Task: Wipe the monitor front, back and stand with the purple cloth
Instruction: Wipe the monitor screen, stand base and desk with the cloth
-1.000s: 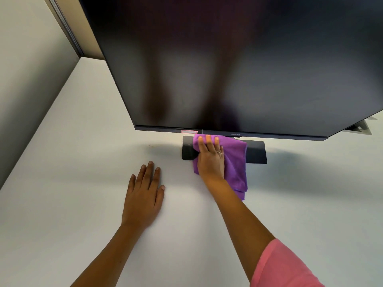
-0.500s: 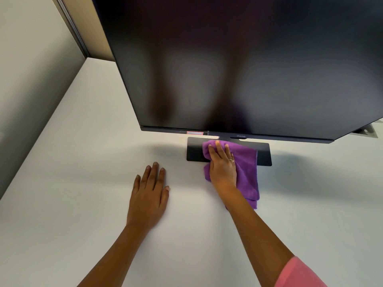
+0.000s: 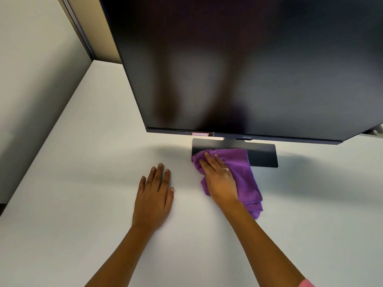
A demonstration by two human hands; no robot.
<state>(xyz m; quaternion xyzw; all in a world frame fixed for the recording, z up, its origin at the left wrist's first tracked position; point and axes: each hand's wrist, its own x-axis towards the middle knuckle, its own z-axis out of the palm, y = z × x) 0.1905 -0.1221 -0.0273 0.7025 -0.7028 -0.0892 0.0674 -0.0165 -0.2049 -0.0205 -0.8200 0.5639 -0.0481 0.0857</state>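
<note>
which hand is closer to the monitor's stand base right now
The right hand. It presses the purple cloth onto the left end of the stand base, fingertips over its edge. The left hand lies flat on the desk, clear of the base to its left.

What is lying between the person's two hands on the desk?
Nothing: in the head view, only bare white desk separates the flat left hand from the right hand pressing the purple cloth.

Desk (image 3: 83, 204) bare left & front of left hand (image 3: 154, 195). Monitor (image 3: 238, 69) bottom edge low over stand base (image 3: 263, 156), tight gap. Wall (image 3: 31, 69) blocks far left.
</note>
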